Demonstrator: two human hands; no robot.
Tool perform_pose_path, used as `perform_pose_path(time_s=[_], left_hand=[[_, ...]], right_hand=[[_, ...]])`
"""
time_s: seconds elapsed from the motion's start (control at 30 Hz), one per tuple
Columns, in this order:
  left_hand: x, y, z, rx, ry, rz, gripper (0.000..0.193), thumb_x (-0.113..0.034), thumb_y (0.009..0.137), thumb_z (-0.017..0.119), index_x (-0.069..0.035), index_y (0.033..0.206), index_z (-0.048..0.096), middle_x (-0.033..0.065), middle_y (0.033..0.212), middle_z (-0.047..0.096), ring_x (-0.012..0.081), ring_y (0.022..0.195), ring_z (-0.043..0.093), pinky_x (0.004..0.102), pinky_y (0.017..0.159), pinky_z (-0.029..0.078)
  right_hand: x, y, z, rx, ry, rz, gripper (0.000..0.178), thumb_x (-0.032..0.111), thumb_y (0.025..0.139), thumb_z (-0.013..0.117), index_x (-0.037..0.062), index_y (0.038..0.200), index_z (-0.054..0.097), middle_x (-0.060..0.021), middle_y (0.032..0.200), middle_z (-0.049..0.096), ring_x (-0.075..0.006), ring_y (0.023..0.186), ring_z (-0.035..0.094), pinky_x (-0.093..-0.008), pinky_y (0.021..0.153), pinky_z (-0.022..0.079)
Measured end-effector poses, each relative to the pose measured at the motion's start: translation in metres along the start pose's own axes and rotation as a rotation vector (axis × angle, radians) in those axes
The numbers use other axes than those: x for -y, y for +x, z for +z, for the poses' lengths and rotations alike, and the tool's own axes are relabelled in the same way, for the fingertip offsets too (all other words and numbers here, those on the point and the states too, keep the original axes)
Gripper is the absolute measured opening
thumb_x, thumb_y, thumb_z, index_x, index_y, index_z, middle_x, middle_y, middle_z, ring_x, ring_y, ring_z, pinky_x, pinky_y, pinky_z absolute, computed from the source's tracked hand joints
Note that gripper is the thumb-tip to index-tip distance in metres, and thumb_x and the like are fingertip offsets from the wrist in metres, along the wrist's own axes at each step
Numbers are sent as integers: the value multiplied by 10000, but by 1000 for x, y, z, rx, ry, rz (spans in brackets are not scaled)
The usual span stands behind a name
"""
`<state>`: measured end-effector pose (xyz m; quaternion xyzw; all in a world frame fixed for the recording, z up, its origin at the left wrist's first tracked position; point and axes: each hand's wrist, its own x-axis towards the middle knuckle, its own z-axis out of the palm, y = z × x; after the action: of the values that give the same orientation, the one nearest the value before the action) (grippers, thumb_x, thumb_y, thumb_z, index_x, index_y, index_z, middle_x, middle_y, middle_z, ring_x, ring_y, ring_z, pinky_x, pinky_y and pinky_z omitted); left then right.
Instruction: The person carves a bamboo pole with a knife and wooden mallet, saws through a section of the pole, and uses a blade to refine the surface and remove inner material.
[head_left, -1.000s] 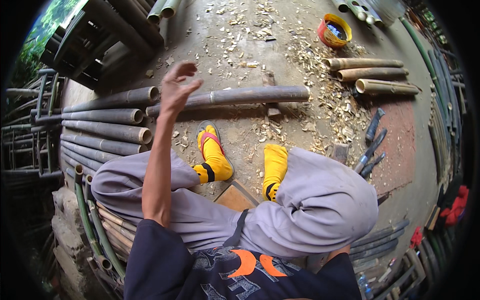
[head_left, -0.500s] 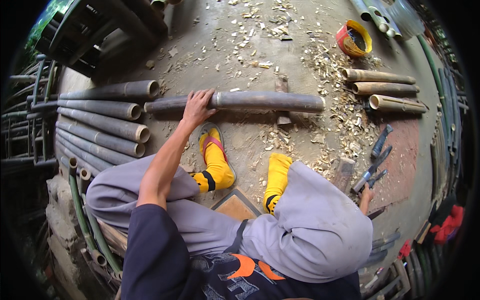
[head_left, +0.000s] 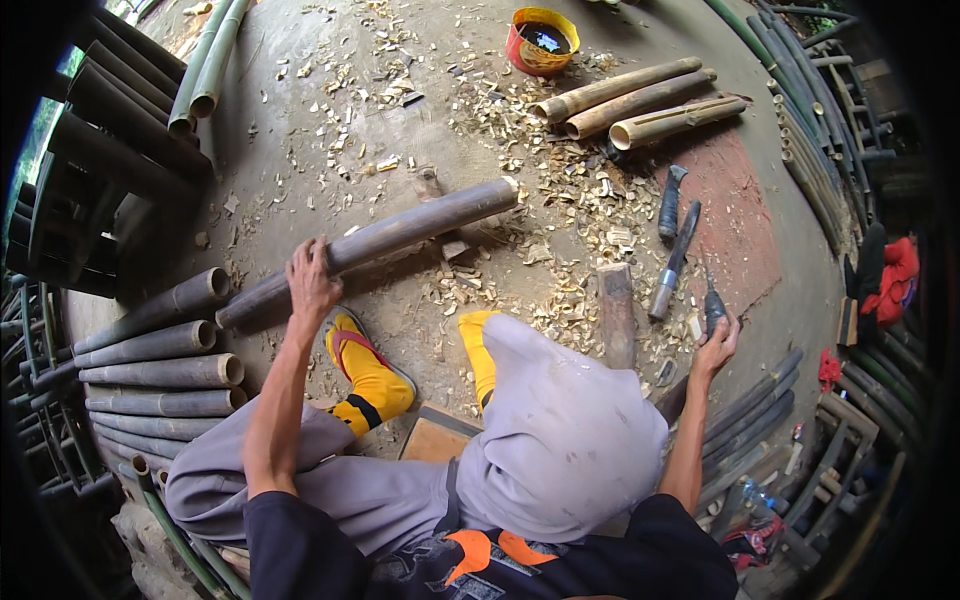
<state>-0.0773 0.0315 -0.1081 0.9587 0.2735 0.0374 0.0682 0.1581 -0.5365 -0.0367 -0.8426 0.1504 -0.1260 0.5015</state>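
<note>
My left hand (head_left: 314,280) is wrapped over a dark bamboo pole (head_left: 420,222), near its left part. The pole lies slantwise, crossing a low wooden support (head_left: 453,250) on the ground. Off to the right, my right hand (head_left: 718,345) grips a slim tool with a dark handle (head_left: 714,306) and a thin pointed shaft that sticks up past the fingers; its exact kind is unclear. Left of that hand lie a long-bladed knife (head_left: 677,258) and another dark-handled tool (head_left: 671,203), both untouched. A wooden block (head_left: 616,315) rests near the knife.
Several bamboo poles (head_left: 165,370) lie side by side at left. Three cut bamboo lengths (head_left: 640,100) sit at the upper right, below a red and yellow bucket (head_left: 541,50) of dark liquid. Wood chips (head_left: 560,190) litter the ground. A reddish board (head_left: 735,230) lies beneath the tools.
The view has turned, so the scene shifts and the pole appears more slanted. My right hand now shows more fully, with the pointed tool apart from the knife. My left hand stays on the pole.
</note>
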Motion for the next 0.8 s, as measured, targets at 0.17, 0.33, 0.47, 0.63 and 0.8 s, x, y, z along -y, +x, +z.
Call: perform_pose_path(time_s=[0.17,0.33,0.47,0.63,0.8], left_hand=[[-136,-2,-14,-68,-593,302,593,-9,621,699,-75,1182,518,134,1188,506,318,1130,481,410,974,394],[-258,-18,-38,-3,-592,686,698,-124,696,691,-140,1338,417,110,1310,416,258,1282,349,486,1096,222],[-273,-3,-34,287,-560,630,511,-101,685,658,-114,1172,504,121,1041,597,299,981,576,437,830,460],[-257,1,-28,102,-834,524,420,-89,619,664,-86,1023,545,124,830,624,353,761,608,426,639,486],[-242,19,-10,98,-854,540,452,-68,600,654,-88,1041,561,113,945,608,325,872,599,394,740,482]], right_hand=[[41,-53,6,360,59,-38,288,255,934,483,35,1097,575,-52,766,551,-79,538,479,-217,436,388],[67,-96,61,692,47,-237,302,268,929,503,3,1026,612,-85,881,612,-147,760,568,-271,592,480],[108,-124,79,943,280,-23,373,319,937,515,20,1155,561,-44,761,598,-70,600,526,-222,542,442],[32,-94,63,610,-84,-101,532,306,880,582,45,1317,427,-132,931,604,-218,833,588,-349,738,483],[-56,-104,39,451,-764,-315,853,219,732,712,136,1431,230,-271,1114,536,-426,998,518,-493,905,386]])
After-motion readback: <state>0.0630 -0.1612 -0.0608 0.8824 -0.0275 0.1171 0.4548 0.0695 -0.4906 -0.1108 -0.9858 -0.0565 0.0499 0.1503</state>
